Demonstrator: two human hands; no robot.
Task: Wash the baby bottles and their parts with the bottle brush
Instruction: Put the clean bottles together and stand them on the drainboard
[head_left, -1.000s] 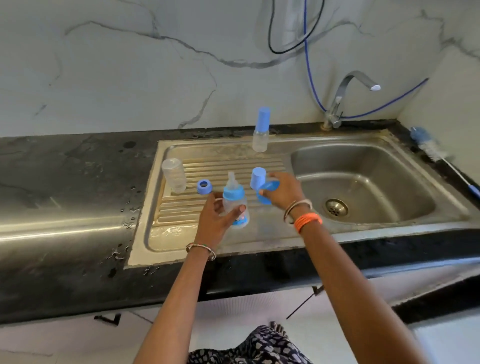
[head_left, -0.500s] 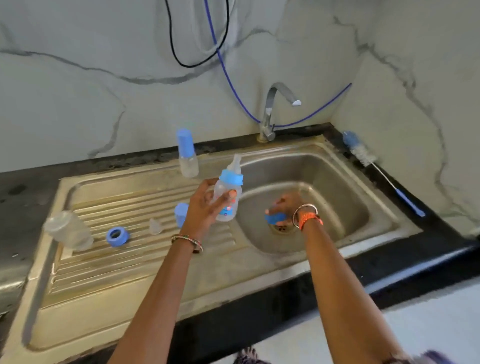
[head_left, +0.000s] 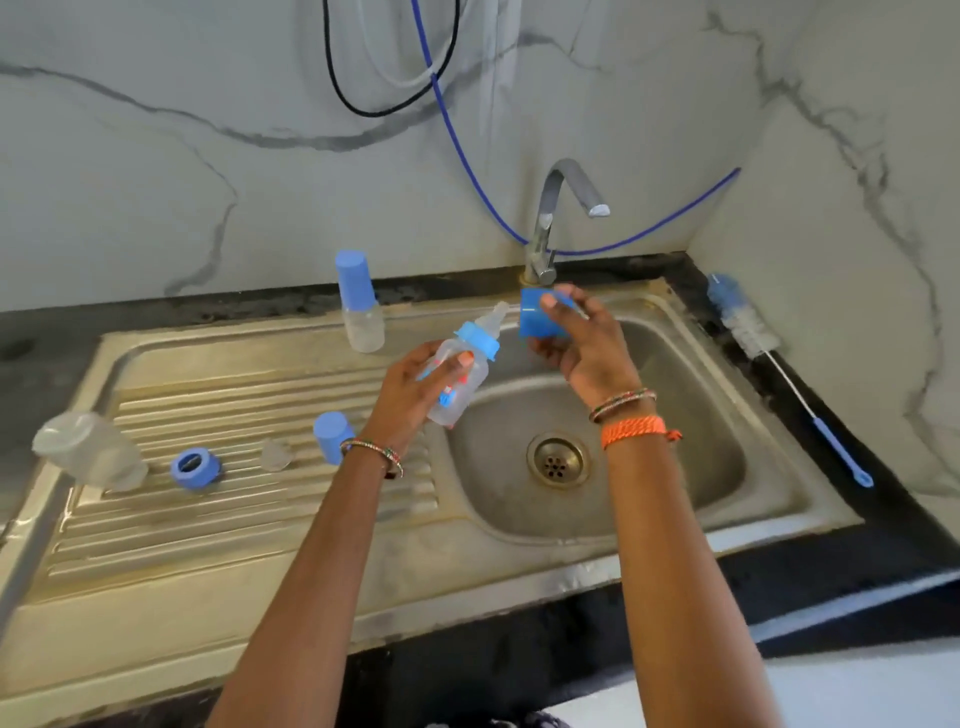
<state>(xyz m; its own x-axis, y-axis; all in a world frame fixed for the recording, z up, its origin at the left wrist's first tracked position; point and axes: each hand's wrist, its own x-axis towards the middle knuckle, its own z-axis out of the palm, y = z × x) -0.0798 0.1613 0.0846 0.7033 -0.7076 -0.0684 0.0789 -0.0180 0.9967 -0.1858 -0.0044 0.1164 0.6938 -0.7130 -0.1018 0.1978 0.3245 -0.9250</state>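
Head view: left hand (head_left: 410, 387) gripping a tilted baby bottle (head_left: 462, 382) over the sink basin (head_left: 701, 467), right hand (head_left: 582, 338) pinching a blue cap (head_left: 535, 319) below the tap (head_left: 550, 228), bottle brush (head_left: 748, 332) lying on the counter rightward, capped bottle (head_left: 361, 306), loose cap (head_left: 332, 434), ring (head_left: 195, 467) and bare bottle (head_left: 88, 449) on the drainboard.

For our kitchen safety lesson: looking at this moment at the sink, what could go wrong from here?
1. The left hand holds the bottle tilted over the basin; wet plastic could slip and drop.
2. The brush lies on the counter edge beyond the right hand, which holds a cap; reaching for it may be awkward.
3. The loose clear teat on the drainboard is hard to see and could be missed.
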